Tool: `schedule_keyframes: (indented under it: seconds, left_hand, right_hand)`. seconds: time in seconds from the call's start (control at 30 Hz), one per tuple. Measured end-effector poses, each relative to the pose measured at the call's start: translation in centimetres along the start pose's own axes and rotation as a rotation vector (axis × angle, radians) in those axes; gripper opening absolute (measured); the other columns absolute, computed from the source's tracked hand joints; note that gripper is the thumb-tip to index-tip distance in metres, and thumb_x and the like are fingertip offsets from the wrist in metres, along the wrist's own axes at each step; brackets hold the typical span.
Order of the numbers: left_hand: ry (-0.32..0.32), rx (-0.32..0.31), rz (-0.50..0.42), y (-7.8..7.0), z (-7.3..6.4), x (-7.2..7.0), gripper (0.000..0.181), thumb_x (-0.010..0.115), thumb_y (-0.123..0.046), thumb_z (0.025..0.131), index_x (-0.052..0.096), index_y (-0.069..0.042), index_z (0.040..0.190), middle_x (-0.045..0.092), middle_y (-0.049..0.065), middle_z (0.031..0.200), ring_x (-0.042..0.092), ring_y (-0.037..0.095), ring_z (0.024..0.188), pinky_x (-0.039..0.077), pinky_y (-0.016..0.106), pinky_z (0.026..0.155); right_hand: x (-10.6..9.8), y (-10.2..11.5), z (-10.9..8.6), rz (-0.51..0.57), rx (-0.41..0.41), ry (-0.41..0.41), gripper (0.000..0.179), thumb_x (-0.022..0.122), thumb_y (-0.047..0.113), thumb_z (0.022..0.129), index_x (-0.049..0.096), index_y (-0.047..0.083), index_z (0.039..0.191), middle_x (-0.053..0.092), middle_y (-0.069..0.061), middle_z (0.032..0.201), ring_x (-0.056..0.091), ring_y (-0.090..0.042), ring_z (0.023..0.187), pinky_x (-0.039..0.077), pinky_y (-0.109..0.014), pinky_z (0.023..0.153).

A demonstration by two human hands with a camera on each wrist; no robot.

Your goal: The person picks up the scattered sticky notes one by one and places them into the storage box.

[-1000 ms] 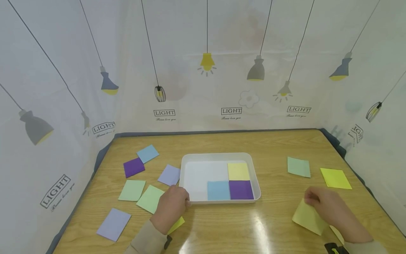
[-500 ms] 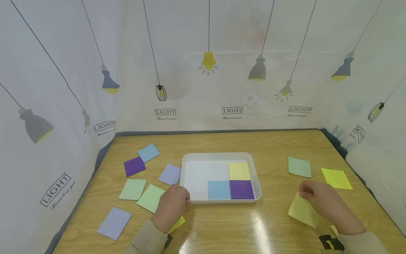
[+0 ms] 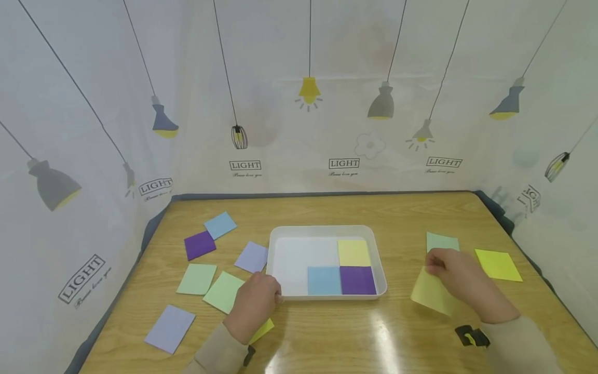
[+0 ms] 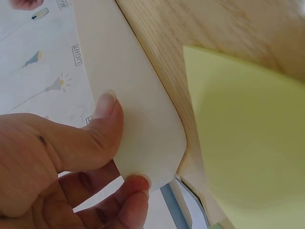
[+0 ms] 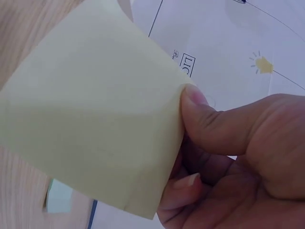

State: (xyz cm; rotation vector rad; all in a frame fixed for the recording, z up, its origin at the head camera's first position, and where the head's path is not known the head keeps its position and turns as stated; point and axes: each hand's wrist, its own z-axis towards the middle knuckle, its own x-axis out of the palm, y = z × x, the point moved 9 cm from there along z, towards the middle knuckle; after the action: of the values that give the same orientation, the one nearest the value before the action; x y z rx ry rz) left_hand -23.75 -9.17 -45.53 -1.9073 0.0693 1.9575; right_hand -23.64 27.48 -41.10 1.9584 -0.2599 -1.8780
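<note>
My left hand (image 3: 254,301) grips the near left corner of a white tray (image 3: 299,297), thumb against its outer wall in the left wrist view. In the tray's right part lie a pale yellow sticky note (image 3: 353,253), a purple one (image 3: 357,280) below it and a light blue one (image 3: 324,280) beside the purple. Off the tray's right side, above the table, my right hand (image 3: 462,280) pinches another pale yellow sticky note (image 5: 95,109) by its edge between thumb and fingers. A bright yellow note (image 3: 263,331) is partly hidden under my left forearm.
Left of the tray lie blue (image 3: 220,225), purple (image 3: 200,245), lavender (image 3: 170,329) and light green notes (image 3: 196,279), several in all. On the right are a green note (image 3: 441,241), partly covered by my right hand, and a bright yellow one (image 3: 498,264). Printed curtains surround the wooden table.
My right hand has moved left and away from me toward the tray, carrying the pale yellow sticky note. My left hand stays on the tray corner.
</note>
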Motion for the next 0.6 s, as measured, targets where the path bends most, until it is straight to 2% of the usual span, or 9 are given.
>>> schedule_keyframes:
  seconds: [0.13,0.6]
  left_hand:
    - [0.000,0.000,0.003,0.1,0.0,0.0,0.009,0.085,-0.015,0.075,0.078,-0.016,0.069,0.073,-0.003,0.077,0.061,0.017,0.075,0.056,0.033,0.063]
    - [0.005,-0.015,0.009,0.2,0.0,0.0,0.007,0.084,-0.018,0.076,0.079,-0.019,0.071,0.073,-0.004,0.080,0.063,0.018,0.078,0.056,0.034,0.061]
  right_hand:
    - [-0.1,1.1,0.8,-0.016,-0.011,-0.001,0.012,0.061,0.007,0.098,0.061,0.011,0.087,0.051,0.001,0.072,0.040,-0.015,0.063,0.033,-0.028,0.057]
    - [0.1,3.9,3.0,0.048,-0.037,0.029,0.011,0.060,0.004,0.099,0.063,0.006,0.089,0.059,-0.004,0.078,0.048,-0.018,0.070,0.040,-0.031,0.061]
